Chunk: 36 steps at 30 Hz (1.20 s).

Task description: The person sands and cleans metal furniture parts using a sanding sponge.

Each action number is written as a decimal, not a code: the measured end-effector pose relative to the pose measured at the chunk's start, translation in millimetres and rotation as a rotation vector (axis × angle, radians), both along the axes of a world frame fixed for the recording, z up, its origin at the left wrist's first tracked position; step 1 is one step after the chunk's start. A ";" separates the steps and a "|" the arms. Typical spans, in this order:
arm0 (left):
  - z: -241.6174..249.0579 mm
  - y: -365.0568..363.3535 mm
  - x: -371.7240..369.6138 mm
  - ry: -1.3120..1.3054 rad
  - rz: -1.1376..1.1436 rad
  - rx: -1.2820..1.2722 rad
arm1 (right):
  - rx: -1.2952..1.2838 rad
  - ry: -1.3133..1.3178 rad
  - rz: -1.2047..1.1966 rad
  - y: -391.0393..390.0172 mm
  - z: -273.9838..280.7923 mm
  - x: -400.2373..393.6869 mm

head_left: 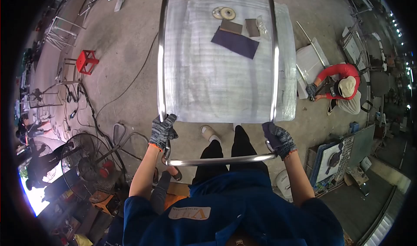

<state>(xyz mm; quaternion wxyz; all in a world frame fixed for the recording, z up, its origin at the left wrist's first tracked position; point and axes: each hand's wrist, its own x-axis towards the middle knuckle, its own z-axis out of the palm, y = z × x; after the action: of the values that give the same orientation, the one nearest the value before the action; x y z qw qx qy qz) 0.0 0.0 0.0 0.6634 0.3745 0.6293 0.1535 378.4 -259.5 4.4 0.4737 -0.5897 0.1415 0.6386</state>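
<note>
A shiny U-shaped metal tube frame (221, 161) spans in front of my body, its two long sides running forward over a plastic-wrapped work surface (217, 89). Gloved in grey knit, my left hand (163, 131) is closed around the left tube near its bend. My right hand (280, 140), gloved too, closes around the right tube near the other bend; a dark purplish patch shows at its fingers, perhaps a piece of abrasive sheet. On the wrapped surface lie a dark purple sheet (235, 43), two brown-grey pads (231, 27), two round discs (227, 13) and crumpled clear plastic (262, 26).
A crouching co-worker in red sleeves (347, 72) works with metal tubing at the right. On the left stand a red stool (87, 62), a large black fan (85, 159) and floor cables (130, 83). Another person's sandalled foot (175, 173) is close on my left. A white bucket (284, 185) stands at right.
</note>
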 end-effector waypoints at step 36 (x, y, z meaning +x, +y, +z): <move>-1.7 114.8 288.4 0.575 -0.728 1.216 | 0.088 -0.357 -0.166 -37.2 -27.1 194.8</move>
<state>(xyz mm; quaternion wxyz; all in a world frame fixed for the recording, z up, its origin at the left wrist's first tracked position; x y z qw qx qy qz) 288.4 114.8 -1.7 0.1594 0.8827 0.4190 0.1409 573.1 -296.8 -22.7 0.5675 -0.6585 0.0752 0.4885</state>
